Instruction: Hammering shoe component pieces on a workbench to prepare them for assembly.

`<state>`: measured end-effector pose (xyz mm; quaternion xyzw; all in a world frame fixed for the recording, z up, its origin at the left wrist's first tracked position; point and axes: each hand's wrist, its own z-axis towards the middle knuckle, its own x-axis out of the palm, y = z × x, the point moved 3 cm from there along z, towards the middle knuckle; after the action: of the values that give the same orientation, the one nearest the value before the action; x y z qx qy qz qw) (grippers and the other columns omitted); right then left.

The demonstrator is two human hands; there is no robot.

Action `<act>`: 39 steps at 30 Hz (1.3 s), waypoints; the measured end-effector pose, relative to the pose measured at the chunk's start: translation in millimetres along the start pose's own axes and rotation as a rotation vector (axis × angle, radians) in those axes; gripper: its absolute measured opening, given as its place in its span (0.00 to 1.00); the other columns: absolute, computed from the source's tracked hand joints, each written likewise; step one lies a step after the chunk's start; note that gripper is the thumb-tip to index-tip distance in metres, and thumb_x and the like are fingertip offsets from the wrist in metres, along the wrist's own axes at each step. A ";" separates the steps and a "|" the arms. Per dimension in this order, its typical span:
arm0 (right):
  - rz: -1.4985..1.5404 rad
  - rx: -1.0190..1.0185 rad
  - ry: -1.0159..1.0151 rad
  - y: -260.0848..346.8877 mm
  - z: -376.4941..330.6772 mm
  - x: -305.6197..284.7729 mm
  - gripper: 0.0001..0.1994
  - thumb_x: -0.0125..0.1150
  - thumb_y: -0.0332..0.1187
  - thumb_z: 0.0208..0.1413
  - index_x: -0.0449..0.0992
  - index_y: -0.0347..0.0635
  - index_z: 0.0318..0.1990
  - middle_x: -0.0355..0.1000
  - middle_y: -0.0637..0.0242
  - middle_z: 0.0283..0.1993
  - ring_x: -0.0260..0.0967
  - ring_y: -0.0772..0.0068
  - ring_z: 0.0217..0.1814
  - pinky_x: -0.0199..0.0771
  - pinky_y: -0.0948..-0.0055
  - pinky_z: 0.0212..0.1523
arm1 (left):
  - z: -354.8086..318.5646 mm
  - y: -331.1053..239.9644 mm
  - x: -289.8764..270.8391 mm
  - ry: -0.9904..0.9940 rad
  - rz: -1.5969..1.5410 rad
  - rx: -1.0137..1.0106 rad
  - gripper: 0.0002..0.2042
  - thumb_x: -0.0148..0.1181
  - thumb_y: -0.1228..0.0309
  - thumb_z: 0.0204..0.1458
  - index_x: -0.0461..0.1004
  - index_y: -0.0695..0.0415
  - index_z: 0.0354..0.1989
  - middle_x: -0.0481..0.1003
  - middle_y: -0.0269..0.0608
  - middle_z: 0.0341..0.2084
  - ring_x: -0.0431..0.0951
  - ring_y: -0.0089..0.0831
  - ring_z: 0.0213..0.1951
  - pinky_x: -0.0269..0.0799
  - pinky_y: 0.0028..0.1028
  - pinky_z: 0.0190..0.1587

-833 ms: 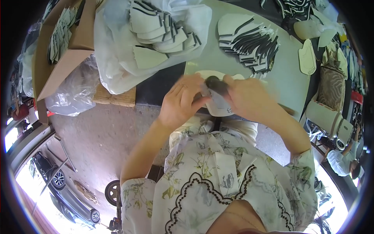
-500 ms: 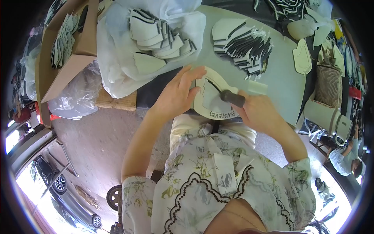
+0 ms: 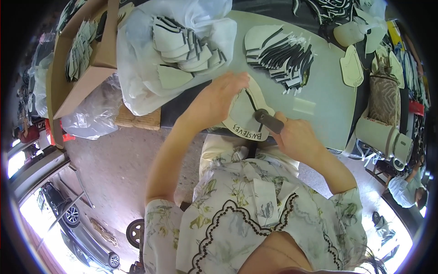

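Note:
A cream template board (image 3: 237, 129) with hand lettering lies at the table's near edge. On it rests a white panel (image 3: 242, 112) with a curved black strip (image 3: 250, 99) along its right side. My left hand (image 3: 219, 98) is drawn together at the far left of the panel, fingertips beside the strip's upper end; its fingers partly hide what they pinch. In my right hand (image 3: 294, 137) is a dark cylindrical tool (image 3: 270, 121), its round end over the strip's middle. The hand hides the rest of the tool, so its exact kind is unclear.
Black-edged white panels (image 3: 280, 55) lie fanned across the grey-green tabletop (image 3: 331, 105). More panels (image 3: 175, 48) sit on a plastic bag (image 3: 137, 77) at left, beside a cardboard box (image 3: 84, 86). A cream template (image 3: 351, 68) and a sewing machine (image 3: 381, 137) are at right.
My left fingers, spread before, have come together and moved slightly right and up along the panel. The tool has shifted a little left and down, tilting more. The panel and board have turned slightly.

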<state>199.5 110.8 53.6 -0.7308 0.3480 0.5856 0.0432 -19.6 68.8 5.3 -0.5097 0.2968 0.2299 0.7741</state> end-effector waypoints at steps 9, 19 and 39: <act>1.098 0.263 -0.163 -23.6 13.0 15.3 0.14 0.46 0.36 0.68 0.69 0.32 0.36 0.73 0.64 0.23 0.74 0.77 0.24 0.69 0.76 0.21 | -23.2 -49.8 17.3 -0.311 0.498 -0.353 0.20 0.67 0.58 0.46 0.77 0.60 0.42 0.70 0.39 0.41 0.69 0.40 0.51 0.57 0.48 0.59; 1.010 0.361 -0.220 -14.0 18.9 13.2 0.14 0.49 0.36 0.66 0.70 0.29 0.41 0.75 0.60 0.20 0.74 0.69 0.17 0.72 0.74 0.19 | -27.3 -69.0 38.4 -0.518 0.534 -0.334 0.13 0.71 0.67 0.42 0.78 0.56 0.36 0.71 0.32 0.35 0.71 0.34 0.44 0.58 0.39 0.51; 0.987 0.351 -0.273 -34.7 30.5 11.5 0.16 0.47 0.38 0.67 0.70 0.32 0.32 0.73 0.62 0.18 0.73 0.71 0.17 0.70 0.73 0.19 | 62.2 60.0 -72.8 -0.760 0.617 -0.153 0.23 0.53 0.81 0.48 0.66 0.63 0.56 0.69 0.56 0.52 0.68 0.55 0.53 0.64 0.42 0.56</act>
<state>194.6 146.1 22.0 -0.3796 0.7337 0.5591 -0.0705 -97.4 145.0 35.6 -0.3335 0.1127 0.6392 0.6838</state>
